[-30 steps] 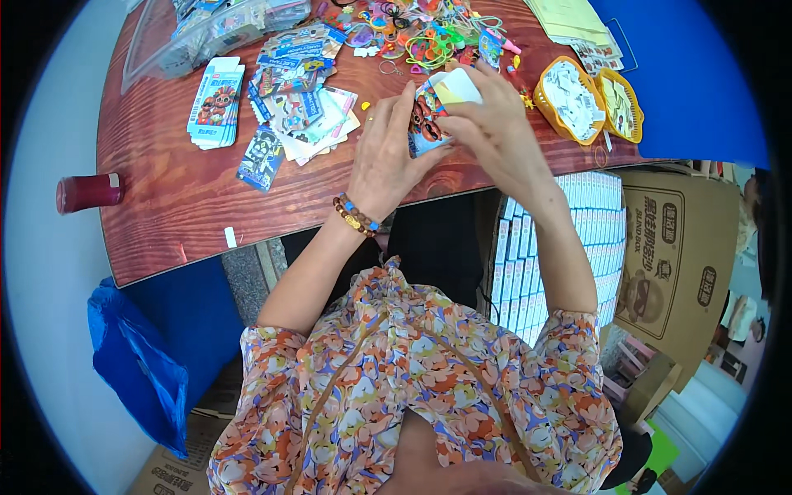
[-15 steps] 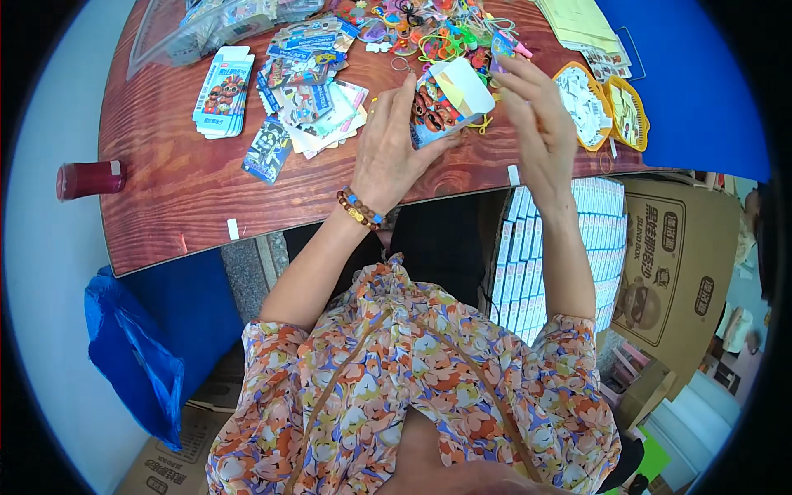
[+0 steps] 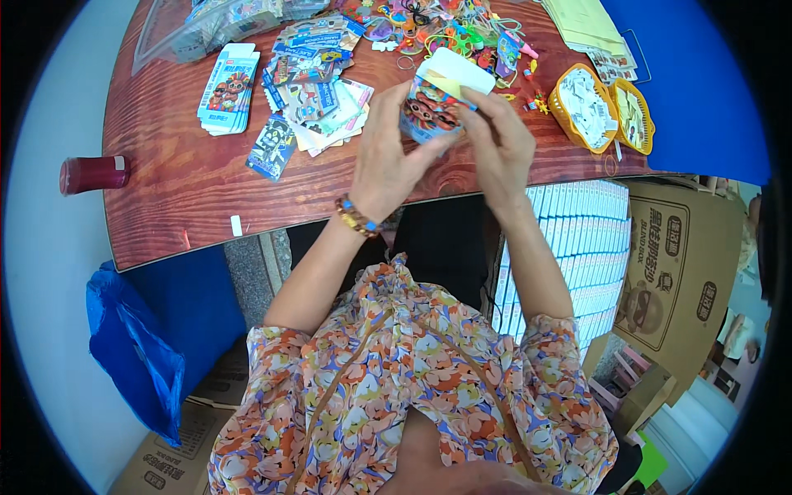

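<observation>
A small printed cardboard box (image 3: 431, 111) is held above the near part of the table, its white end flap standing up and a pale yellow piece showing at its opening. My left hand (image 3: 386, 153) wraps round the box from the left, thumb along its near side. At its right edge, by the opening, the bent fingers of my right hand (image 3: 500, 147) close on the box. They cover part of the yellow piece. Beyond the box lies a heap of small colourful plastic trinkets (image 3: 441, 37).
On the wooden table (image 3: 190, 177), flat boxes (image 3: 229, 89) and printed cards (image 3: 318, 99) lie left, with a clear tub (image 3: 177, 41) behind. Two yellow baskets (image 3: 610, 115) of paper slips stand right. A carton (image 3: 577, 239) of packed boxes sits below the right edge; a red jar (image 3: 92, 175) is far left.
My right hand has moved left and closed onto the box; before, it was apart with fingers spread. The left hand still holds the box, slightly shifted.
</observation>
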The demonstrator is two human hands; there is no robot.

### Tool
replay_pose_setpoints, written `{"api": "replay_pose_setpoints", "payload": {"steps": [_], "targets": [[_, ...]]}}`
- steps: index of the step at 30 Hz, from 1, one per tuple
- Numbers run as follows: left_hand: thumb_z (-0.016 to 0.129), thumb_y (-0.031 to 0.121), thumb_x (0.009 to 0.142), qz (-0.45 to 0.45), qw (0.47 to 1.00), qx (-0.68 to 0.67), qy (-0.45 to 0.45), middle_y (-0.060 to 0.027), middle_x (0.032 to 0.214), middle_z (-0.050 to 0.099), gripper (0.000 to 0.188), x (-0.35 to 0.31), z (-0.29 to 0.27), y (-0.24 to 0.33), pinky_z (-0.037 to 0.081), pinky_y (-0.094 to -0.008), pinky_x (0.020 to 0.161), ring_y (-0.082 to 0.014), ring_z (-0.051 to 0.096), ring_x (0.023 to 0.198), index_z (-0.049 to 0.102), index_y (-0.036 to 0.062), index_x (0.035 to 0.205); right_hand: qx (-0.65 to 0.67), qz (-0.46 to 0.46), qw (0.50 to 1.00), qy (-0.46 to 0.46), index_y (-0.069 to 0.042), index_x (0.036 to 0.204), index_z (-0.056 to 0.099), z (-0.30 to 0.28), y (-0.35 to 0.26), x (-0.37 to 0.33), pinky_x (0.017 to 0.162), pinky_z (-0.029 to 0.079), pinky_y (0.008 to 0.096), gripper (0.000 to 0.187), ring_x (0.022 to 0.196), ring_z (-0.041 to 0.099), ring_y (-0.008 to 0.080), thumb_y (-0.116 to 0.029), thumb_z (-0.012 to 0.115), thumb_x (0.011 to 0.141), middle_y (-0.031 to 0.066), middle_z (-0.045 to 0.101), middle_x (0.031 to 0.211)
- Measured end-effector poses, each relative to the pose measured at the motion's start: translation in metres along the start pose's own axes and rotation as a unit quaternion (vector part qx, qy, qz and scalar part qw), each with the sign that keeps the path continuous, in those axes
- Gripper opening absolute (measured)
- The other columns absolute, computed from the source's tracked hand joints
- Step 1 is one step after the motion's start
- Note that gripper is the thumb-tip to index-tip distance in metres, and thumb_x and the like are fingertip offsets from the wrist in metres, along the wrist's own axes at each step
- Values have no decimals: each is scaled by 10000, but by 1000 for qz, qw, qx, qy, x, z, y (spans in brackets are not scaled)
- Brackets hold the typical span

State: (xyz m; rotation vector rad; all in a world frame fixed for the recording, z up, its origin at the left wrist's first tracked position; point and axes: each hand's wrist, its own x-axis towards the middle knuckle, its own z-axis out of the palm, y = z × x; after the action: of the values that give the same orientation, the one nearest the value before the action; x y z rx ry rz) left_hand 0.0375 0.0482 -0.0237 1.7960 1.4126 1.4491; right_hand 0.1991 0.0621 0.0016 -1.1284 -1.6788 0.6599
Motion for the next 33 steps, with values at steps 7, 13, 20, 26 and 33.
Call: {"api": "replay_pose_setpoints", "payload": {"steps": [7,13,20,26,33], "targets": [[706,-2,873,-84,959,-269,-23,-86,1091,612,464,-2,-25,14,565,-265,758,-124,650,913,520,15,1299,194,31,975,-102,6,1210,643,-17,-1,14,946,463,264,260,1096,590,126,-35,626,954,52,601,1222],[692,-3,887,-36,977,-190,-89,-47,1047,583,406,2,-45,11,559,-260,769,-117,629,882,577,45,1273,241,22,957,-162,12,1149,643,-24,1,19,916,487,271,217,1114,591,141,-29,644,936,84,603,1212],[705,12,880,-144,945,-266,-122,-37,1019,612,282,-3,-49,13,545,-232,759,-90,635,880,637,22,1153,64,-68,967,-238,16,1127,658,-26,3,24,846,494,265,213,1038,597,140,-40,659,922,109,622,1162],[705,6,874,-134,961,-221,-96,-43,1003,609,278,-11,-46,9,553,-238,725,-104,651,858,633,16,1142,153,97,964,-197,15,1055,690,-20,-17,16,847,494,274,149,989,612,141,-69,647,940,92,654,1092],[715,14,867,-144,961,-219,-91,-50,955,605,283,-16,-46,10,553,-244,719,-106,644,827,634,20,1138,248,162,928,-225,1,1109,694,-20,-14,22,846,512,245,189,975,636,101,-90,635,954,55,683,1078]]}}
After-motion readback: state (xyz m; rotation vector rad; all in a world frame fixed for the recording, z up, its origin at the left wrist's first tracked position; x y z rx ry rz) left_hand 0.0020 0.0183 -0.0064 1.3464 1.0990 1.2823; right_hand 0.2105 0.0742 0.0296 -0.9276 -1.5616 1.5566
